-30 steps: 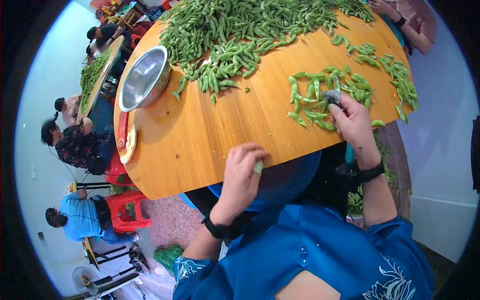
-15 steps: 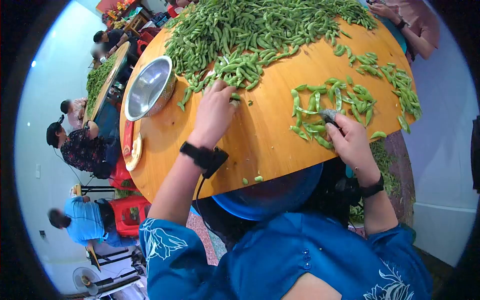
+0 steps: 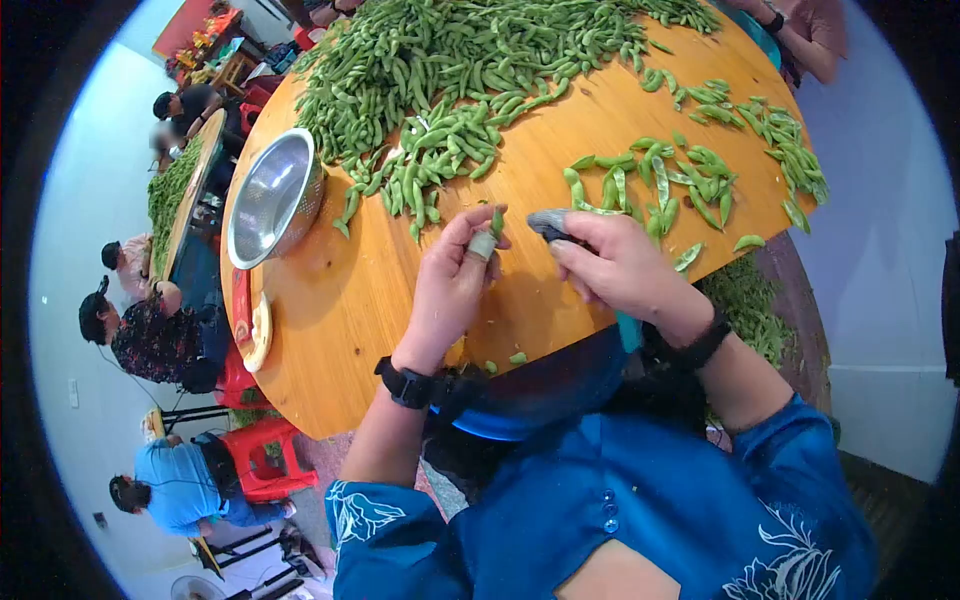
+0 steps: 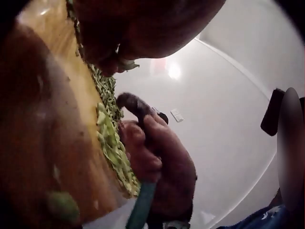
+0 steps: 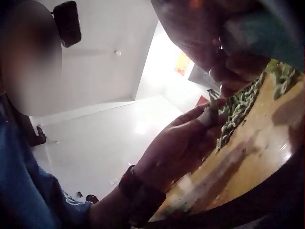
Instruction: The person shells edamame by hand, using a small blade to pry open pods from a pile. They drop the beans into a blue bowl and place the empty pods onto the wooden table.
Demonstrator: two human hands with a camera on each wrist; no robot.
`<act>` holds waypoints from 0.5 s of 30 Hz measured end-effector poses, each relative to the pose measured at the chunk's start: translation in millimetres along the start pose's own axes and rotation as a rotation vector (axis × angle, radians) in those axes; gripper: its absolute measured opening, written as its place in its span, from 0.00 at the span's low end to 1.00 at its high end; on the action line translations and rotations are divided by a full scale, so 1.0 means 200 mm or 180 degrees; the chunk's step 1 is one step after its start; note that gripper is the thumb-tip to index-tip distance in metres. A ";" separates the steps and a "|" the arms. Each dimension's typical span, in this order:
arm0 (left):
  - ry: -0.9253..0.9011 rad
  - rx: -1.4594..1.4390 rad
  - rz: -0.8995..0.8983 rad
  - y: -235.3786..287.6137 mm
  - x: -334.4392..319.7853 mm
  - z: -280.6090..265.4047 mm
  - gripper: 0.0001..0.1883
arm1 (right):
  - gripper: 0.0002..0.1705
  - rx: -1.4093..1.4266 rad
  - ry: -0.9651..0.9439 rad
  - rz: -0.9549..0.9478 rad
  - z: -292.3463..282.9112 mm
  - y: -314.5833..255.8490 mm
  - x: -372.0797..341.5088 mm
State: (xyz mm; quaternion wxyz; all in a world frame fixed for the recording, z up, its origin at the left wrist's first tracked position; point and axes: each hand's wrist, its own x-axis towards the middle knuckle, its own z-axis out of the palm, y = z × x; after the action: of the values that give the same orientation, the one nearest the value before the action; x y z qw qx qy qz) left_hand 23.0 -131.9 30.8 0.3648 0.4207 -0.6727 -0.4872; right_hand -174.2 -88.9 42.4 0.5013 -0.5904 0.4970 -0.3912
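Observation:
My left hand (image 3: 447, 285) pinches a green soybean pod (image 3: 497, 220) upright between thumb and fingers, above the wooden table (image 3: 380, 310). A pale wrap (image 3: 483, 245) covers its thumb tip. Facing it from the right, a short gap away, my right hand (image 3: 625, 265) has curled fingers around a tool with a teal handle (image 3: 628, 330); the tool's working end is hidden. A dark grey finger cover (image 3: 548, 224) points from the right hand toward the pod. In the left wrist view the teal handle (image 4: 141, 206) sticks out below the right hand.
A big heap of pods (image 3: 420, 80) covers the far side. Looser pods (image 3: 705, 175) lie at the right. A metal colander (image 3: 275, 195) stands at the left. Two shelled beans (image 3: 517, 358) lie by the near edge, over a blue basin (image 3: 545, 395). Other people sit around.
My left hand went from the near edge out to the heap, then came back with a pod. My right hand has moved left, away from the looser pods, toward the left hand.

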 end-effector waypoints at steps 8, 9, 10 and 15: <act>-0.0254 -0.0164 -0.0110 -0.05 -0.04 -0.04 0.19 | 0.09 0.0533 -0.0137 0.0312 0.13 -0.03 0.04; -0.0264 -0.0182 -0.0103 -0.06 -0.04 -0.05 0.19 | 0.09 0.0441 -0.0159 0.0312 0.14 -0.03 0.05; -0.0210 0.0000 0.0180 -0.07 -0.04 -0.04 0.19 | 0.09 0.0420 -0.0150 0.0322 0.15 -0.03 0.05; 0.0006 0.0595 0.0601 -0.08 -0.05 -0.02 0.21 | 0.08 0.0649 0.0029 0.0449 0.19 -0.05 0.05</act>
State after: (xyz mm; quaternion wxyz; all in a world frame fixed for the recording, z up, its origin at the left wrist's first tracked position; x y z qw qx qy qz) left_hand 34.2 -126.8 15.4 0.3689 0.3882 -0.7514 -0.3854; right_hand -133.1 -90.6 45.4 0.5827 -0.4982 0.4972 -0.4062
